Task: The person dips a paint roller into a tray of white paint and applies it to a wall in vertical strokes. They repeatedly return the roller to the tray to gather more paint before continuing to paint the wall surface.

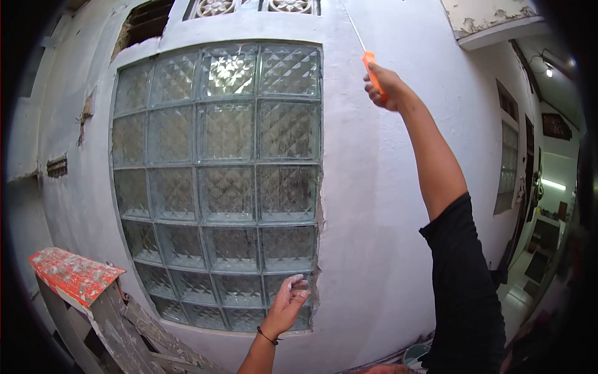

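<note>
My right hand (387, 86) is raised high on the right, its fingers wrapped round the orange handle of a paint roller (370, 59). A thin metal rod runs up from the handle along the white wall (386, 187), and the roller's head is beyond the top of the view. My left hand (289, 303), whitish on the fingers, is in front of the lower right corner of the glass block window (227, 193). Its fingers are loosely bent and apart, with nothing in them. A slightly greyer upright band shows on the wall right of the window.
A paint-splattered stepladder with a red top (75, 274) stands at the lower left. Vent blocks (289, 5) sit above the window. At the bottom, a bucket (416, 354) is partly hidden by my right sleeve. On the right, a passage (529, 268) leads back past a side window.
</note>
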Motion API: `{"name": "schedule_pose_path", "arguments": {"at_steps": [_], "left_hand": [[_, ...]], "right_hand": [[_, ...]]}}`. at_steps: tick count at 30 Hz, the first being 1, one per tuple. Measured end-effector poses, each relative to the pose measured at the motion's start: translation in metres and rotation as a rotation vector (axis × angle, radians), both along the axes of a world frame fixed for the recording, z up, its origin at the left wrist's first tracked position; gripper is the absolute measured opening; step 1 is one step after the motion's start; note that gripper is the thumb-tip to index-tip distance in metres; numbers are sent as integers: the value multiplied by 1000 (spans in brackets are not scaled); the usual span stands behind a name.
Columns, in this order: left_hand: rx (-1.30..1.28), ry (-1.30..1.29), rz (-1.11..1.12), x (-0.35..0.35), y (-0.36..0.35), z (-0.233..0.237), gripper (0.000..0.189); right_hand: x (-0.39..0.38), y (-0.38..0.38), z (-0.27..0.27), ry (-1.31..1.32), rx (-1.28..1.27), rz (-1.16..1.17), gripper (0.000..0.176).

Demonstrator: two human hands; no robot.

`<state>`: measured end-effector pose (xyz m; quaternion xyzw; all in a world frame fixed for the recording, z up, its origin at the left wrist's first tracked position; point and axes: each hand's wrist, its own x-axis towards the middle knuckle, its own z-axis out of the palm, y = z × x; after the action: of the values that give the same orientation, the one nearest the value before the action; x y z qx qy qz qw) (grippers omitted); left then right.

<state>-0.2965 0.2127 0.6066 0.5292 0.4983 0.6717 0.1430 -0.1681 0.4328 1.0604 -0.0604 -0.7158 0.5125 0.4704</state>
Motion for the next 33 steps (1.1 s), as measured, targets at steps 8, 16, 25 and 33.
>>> {"name": "schedule_pose_path", "arguments": {"at_steps": [8,16,25,33], "left_hand": [[-65,13,-95,18,5,-21,47],[-134,64,-186,31,22,-25,48],[-140,100,-202,24,2,-30,49],[-148,21,-166,-6,-17,-54,45]], "right_hand": [[19,35,-176,-47,-70,26,43],[-4,-39,-347,-26,-277,213,39],[-50,5,-176,148,-206,139,40],[-5,20,-3,63,-133,-1,45]]}}
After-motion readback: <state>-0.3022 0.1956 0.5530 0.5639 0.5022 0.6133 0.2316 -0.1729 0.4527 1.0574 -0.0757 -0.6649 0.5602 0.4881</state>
